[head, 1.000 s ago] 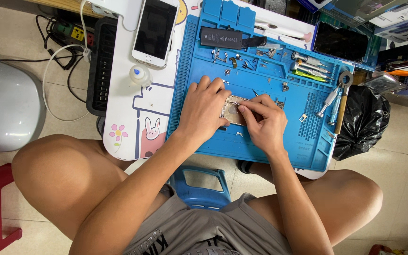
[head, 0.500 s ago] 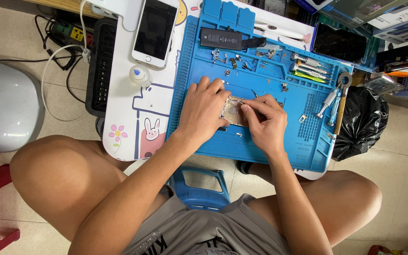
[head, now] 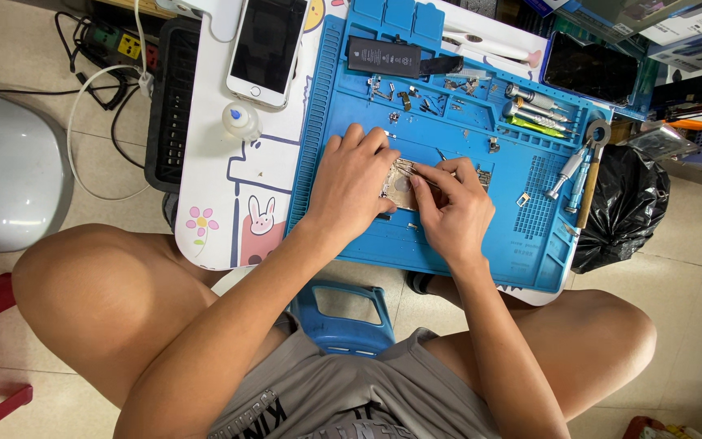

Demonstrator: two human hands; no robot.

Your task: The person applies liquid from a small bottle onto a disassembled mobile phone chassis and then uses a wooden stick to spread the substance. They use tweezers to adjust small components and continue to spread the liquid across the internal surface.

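Both hands (head: 357,189) (head: 451,210) pinching small metallic phone frame (head: 400,189), blue mat (head: 522,236)

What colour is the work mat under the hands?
Bright blue work mat, clearest in the head view.

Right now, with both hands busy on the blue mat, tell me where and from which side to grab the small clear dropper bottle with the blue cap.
Grip the small clear dropper bottle with the blue cap around its round body, coming from its left side over the white table top. It seems to stand upright and free there; the white smartphone crowds its far side, and the blue silicone work mat lies to its right.
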